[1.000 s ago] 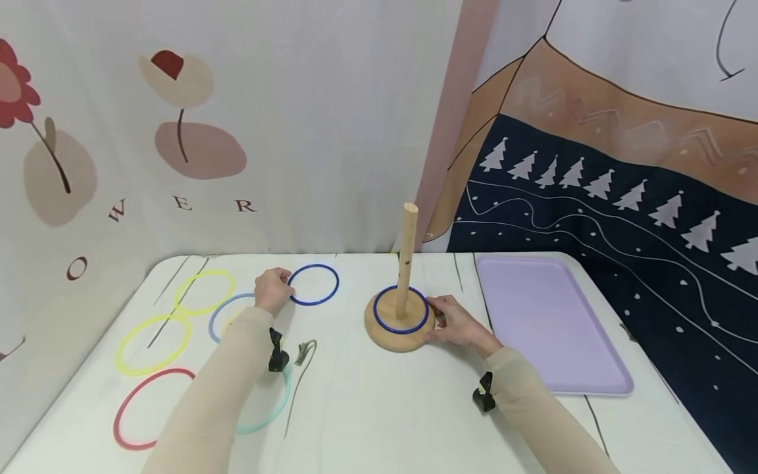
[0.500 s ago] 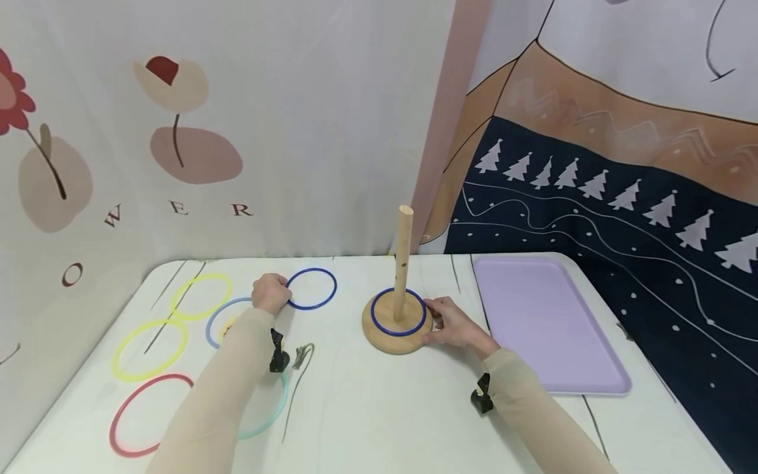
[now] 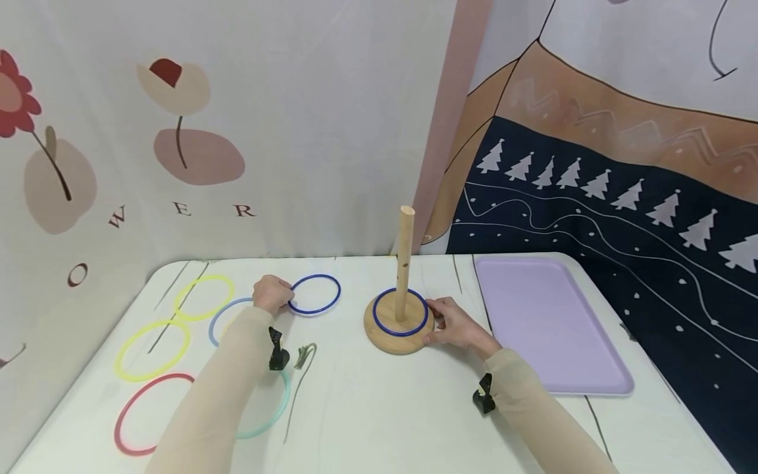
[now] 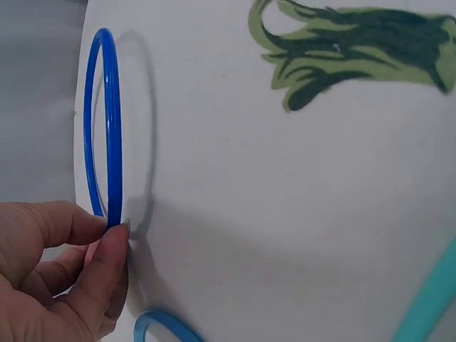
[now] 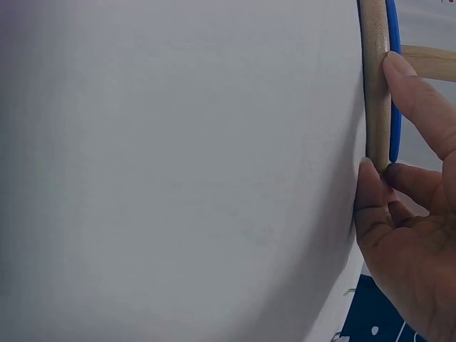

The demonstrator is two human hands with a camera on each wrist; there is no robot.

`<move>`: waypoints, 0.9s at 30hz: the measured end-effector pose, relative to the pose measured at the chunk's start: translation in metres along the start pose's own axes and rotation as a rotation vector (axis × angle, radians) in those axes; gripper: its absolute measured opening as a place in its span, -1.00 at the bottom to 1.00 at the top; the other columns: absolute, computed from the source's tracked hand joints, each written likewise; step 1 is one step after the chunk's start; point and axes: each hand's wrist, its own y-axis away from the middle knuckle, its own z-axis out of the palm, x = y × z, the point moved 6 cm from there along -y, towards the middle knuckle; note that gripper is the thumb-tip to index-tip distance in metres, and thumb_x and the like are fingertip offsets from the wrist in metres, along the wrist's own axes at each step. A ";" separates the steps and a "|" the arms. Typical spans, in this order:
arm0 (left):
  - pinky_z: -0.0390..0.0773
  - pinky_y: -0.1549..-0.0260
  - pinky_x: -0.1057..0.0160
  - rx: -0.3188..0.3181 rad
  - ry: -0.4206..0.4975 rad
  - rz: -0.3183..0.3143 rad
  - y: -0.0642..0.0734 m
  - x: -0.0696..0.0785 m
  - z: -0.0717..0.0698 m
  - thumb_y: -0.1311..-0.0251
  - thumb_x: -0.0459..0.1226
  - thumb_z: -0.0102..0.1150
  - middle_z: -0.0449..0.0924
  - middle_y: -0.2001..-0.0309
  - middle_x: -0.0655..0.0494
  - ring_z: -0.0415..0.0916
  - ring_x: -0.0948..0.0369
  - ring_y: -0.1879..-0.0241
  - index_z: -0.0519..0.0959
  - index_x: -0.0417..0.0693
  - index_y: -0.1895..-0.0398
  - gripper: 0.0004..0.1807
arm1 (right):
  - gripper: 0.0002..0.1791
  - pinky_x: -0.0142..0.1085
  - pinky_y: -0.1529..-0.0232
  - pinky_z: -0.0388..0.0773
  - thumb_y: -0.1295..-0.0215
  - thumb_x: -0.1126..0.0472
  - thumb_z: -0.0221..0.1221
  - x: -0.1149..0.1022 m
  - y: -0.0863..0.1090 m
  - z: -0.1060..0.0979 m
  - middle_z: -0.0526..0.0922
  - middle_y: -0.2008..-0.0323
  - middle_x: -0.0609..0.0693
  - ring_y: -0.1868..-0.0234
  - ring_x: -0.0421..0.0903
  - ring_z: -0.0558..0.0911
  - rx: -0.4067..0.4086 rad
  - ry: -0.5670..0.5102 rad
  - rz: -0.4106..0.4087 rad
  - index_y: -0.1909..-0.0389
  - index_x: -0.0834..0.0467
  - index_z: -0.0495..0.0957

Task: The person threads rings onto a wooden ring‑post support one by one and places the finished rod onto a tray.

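My left hand [image 3: 272, 293] pinches the near edge of a dark blue ring [image 4: 112, 128] between thumb and fingers. In the left wrist view that ring stands off the white cloth, its shadow beside it. A wooden stand has a round base [image 3: 391, 344] and an upright peg [image 3: 405, 263]. Another dark blue ring [image 3: 399, 334] lies around the peg on the base. My right hand [image 3: 456, 322] grips the base's right edge, with the thumb and fingers against the rim in the right wrist view [image 5: 376, 92].
Two yellow rings [image 3: 121, 355], a light blue ring [image 3: 213, 329], a red ring [image 3: 118, 428] and a teal ring [image 3: 283, 405] lie at the left. The left forearm partly covers several. A purple tray [image 3: 551, 322] lies at the right. A curtain rises behind the table.
The dark blue ring in my left hand has tilted and shifted slightly to the right. My right hand stays at the base's edge. The head view has shifted a little.
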 end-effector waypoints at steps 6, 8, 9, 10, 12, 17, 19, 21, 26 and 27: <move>0.62 0.40 0.37 -0.082 0.088 0.033 -0.004 0.007 -0.003 -0.14 -0.45 0.02 0.50 -0.02 -0.32 0.52 0.20 0.37 0.49 -0.39 -0.07 -0.61 | -0.08 -0.34 0.14 0.38 0.04 0.30 0.42 0.000 0.001 0.000 0.29 -0.05 0.21 0.06 -0.02 0.37 -0.013 0.000 -0.014 -0.33 0.41 0.16; 0.63 0.34 0.38 -0.112 0.135 0.055 -0.003 0.014 -0.005 -0.17 -0.43 0.01 0.48 -0.06 -0.29 0.55 0.17 0.28 0.46 -0.37 -0.11 -0.59 | -0.08 -0.34 0.14 0.38 0.04 0.30 0.42 0.000 0.001 0.000 0.29 -0.05 0.21 0.06 -0.02 0.37 -0.010 0.006 -0.017 -0.33 0.41 0.16; 0.64 0.29 0.38 -0.126 0.165 0.068 -0.001 0.019 -0.007 -0.19 -0.43 0.00 0.47 -0.07 -0.28 0.56 0.13 0.22 0.45 -0.37 -0.13 -0.59 | -0.08 -0.34 0.14 0.38 0.04 0.31 0.42 -0.001 0.001 -0.001 0.29 -0.05 0.22 0.05 -0.01 0.37 -0.008 0.009 -0.018 -0.33 0.41 0.16; 0.64 0.25 0.36 -0.140 0.198 0.086 0.001 0.024 -0.008 -0.21 -0.42 -0.01 0.46 -0.08 -0.28 0.57 0.08 0.15 0.43 -0.37 -0.14 -0.59 | -0.09 -0.34 0.14 0.38 0.04 0.31 0.42 -0.001 0.001 -0.001 0.29 -0.05 0.22 0.05 -0.01 0.38 -0.006 0.015 -0.020 -0.33 0.41 0.16; 0.62 0.16 0.34 -0.164 0.265 0.123 0.006 0.036 -0.010 -0.23 -0.42 -0.03 0.45 -0.09 -0.27 0.54 -0.01 0.01 0.40 -0.37 -0.16 -0.59 | -0.09 -0.34 0.14 0.38 0.05 0.32 0.42 -0.002 0.001 -0.001 0.29 -0.05 0.23 0.05 0.00 0.38 -0.005 0.017 -0.028 -0.32 0.42 0.17; 0.59 0.08 0.33 -0.214 0.399 0.205 0.023 0.068 -0.017 -0.30 -0.41 -0.03 0.46 0.01 -0.13 0.54 0.05 0.02 0.35 -0.37 -0.19 -0.60 | -0.09 -0.35 0.15 0.36 0.04 0.31 0.42 -0.002 0.002 -0.001 0.28 -0.05 0.22 0.06 -0.01 0.37 -0.010 0.015 -0.025 -0.32 0.42 0.16; 0.59 0.10 0.37 -0.229 0.436 0.232 0.031 0.080 -0.020 -0.31 -0.41 -0.01 0.45 0.06 -0.04 0.56 0.18 0.14 0.34 -0.35 -0.21 -0.59 | -0.09 -0.34 0.14 0.36 0.04 0.31 0.41 -0.002 0.002 -0.001 0.29 -0.06 0.21 0.06 -0.02 0.37 -0.010 0.015 -0.018 -0.33 0.42 0.16; 0.60 0.13 0.39 -0.240 0.468 0.265 0.039 0.093 -0.023 -0.30 -0.41 0.00 0.45 0.09 0.01 0.54 0.28 0.23 0.34 -0.32 -0.21 -0.59 | -0.09 -0.34 0.14 0.36 0.04 0.31 0.42 -0.002 0.002 -0.001 0.29 -0.06 0.21 0.06 -0.02 0.38 -0.007 0.014 -0.019 -0.32 0.42 0.16; 0.61 0.18 0.40 -0.267 0.529 0.359 0.060 0.123 -0.028 -0.28 -0.44 0.02 0.44 0.10 0.02 0.54 0.31 0.27 0.36 -0.28 -0.20 -0.59 | -0.09 -0.34 0.13 0.37 0.04 0.32 0.41 -0.004 0.002 -0.001 0.29 -0.06 0.22 0.05 -0.01 0.38 -0.005 0.016 -0.030 -0.32 0.43 0.16; 0.61 0.18 0.39 -0.273 0.539 0.373 0.065 0.128 -0.028 -0.28 -0.44 0.03 0.44 0.11 0.03 0.53 0.30 0.26 0.37 -0.28 -0.20 -0.59 | -0.09 -0.34 0.13 0.37 0.04 0.32 0.41 -0.004 0.003 -0.001 0.29 -0.05 0.22 0.05 -0.01 0.38 -0.006 0.016 -0.033 -0.32 0.43 0.16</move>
